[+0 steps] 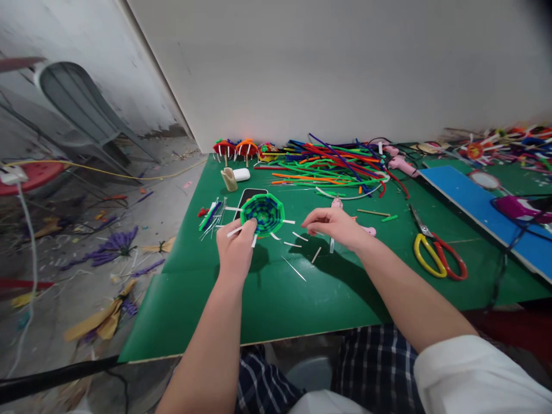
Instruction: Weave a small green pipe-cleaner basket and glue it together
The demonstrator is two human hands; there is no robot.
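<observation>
My left hand (236, 244) pinches the near edge of a round, bowl-like weave (269, 215) of green and blue fuzzy stems. White strips stick out around its rim. To the right, my right hand (330, 226) hovers over the table with fingers bent and slightly apart; no object shows in it. Beneath and behind it is a pink glue gun (337, 202), partly covered by the hand. Short white strips (298, 236) lie between the hands, beside a small stick (316, 255) and a thin needle-like piece (294, 268). A phone (254, 194) is partly hidden behind the weave.
Coloured pipe cleaners (328, 164) are heaped along the wall, beside small red and orange umbrella-like pieces (247, 148). Scissors (435, 247) with yellow and red handles lie at right, before a blue board (483, 213). A second pink glue gun (402, 163) stands behind. The green table (194, 310) ends at left.
</observation>
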